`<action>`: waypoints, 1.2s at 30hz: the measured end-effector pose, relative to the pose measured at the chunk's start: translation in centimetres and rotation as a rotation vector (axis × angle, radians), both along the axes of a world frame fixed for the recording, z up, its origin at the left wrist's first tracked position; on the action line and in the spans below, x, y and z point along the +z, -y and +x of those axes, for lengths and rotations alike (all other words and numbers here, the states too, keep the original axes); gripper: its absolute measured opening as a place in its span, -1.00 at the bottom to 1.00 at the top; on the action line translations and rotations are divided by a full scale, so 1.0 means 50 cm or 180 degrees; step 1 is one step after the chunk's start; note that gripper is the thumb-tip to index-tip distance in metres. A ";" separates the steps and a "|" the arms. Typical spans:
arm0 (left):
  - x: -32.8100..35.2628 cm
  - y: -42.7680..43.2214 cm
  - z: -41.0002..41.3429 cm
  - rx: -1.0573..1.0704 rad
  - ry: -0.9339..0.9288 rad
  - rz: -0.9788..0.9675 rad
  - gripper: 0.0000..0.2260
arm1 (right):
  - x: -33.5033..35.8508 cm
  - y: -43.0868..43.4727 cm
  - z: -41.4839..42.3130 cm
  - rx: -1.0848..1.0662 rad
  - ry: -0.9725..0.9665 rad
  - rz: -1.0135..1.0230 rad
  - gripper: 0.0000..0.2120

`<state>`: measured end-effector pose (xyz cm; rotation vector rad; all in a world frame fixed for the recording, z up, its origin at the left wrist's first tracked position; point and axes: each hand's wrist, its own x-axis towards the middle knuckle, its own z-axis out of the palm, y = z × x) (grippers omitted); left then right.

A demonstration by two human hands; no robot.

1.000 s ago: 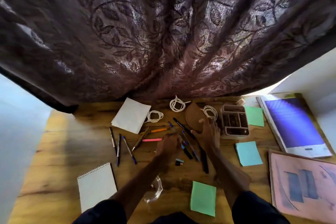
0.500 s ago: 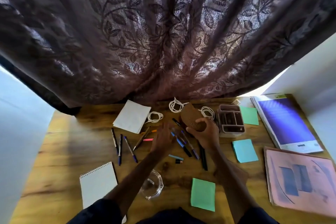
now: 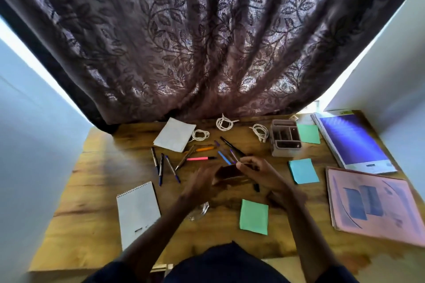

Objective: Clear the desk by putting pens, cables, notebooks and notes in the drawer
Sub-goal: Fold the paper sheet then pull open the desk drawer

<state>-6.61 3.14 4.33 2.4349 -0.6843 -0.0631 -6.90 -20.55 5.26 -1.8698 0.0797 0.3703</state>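
Notebooks: a blue notebook [image 3: 351, 142] and a pink notebook [image 3: 370, 202] lie flat, well to the right of the grip. They are probably the heaviest items, and stiff enough to lift by one long edge with the thumb on top and fingers beneath.
Pads: a spiral pad [image 3: 138, 211] lies left of the grip and nearer the person, and a white pad [image 3: 174, 134] lies beyond it to the left. Both look light and a little floppy, so the bound edge is the safest hold.
Grip: the right hand [image 3: 257, 171] curls its fingers over a brown object [image 3: 230, 172], held low over the desk [image 3: 103, 190] among the pens. The left hand [image 3: 202, 180] meets the object from the left, but blur hides whether its fingers close on it.
Notes: a green note [image 3: 254, 217] lies just nearer than the grip, a blue note [image 3: 303, 171] to its right and a second green note [image 3: 308, 133] beyond that. All are thin and limp, and an edge must be peeled up first.
Cables: three white coils [image 3: 222, 122] lie beyond the grip. They look soft and springy, and pinching across the whole loop should keep each from unwinding.
Pens: three pens [image 3: 161, 165] lie left of the grip, and an orange pen [image 3: 204, 148] and a pink pen [image 3: 200, 158] lie just beyond it. They are smooth and likely to roll, so they are best gathered as a bundle.
Hidden: the drawer is not in view. What the brown object is stays unclear. The pens under the hands are covered, and whether the right fingertips also pinch one cannot be told.
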 end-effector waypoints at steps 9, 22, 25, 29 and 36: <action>-0.015 0.068 -0.101 0.0902 -0.0904 0.0569 -0.39 | -0.045 0.003 -0.105 -0.0345 -0.0171 -0.0475 -0.78; -0.099 0.110 -0.153 0.1184 -0.0997 0.0932 -0.26 | -0.088 0.010 -0.165 -0.0083 -0.0375 -0.0936 -0.91; -0.099 0.108 -0.151 0.1112 -0.0995 0.1021 -0.25 | -0.109 0.019 -0.173 -0.0102 -0.0372 -0.0957 -0.84; -0.095 0.109 -0.152 0.1048 -0.1037 0.1012 -0.24 | -0.127 0.027 -0.179 -0.0065 -0.0323 -0.1125 -0.82; -0.080 0.120 -0.166 0.1018 -0.0950 0.1006 -0.32 | -0.185 0.023 -0.228 0.0382 -0.0129 -0.2075 -0.67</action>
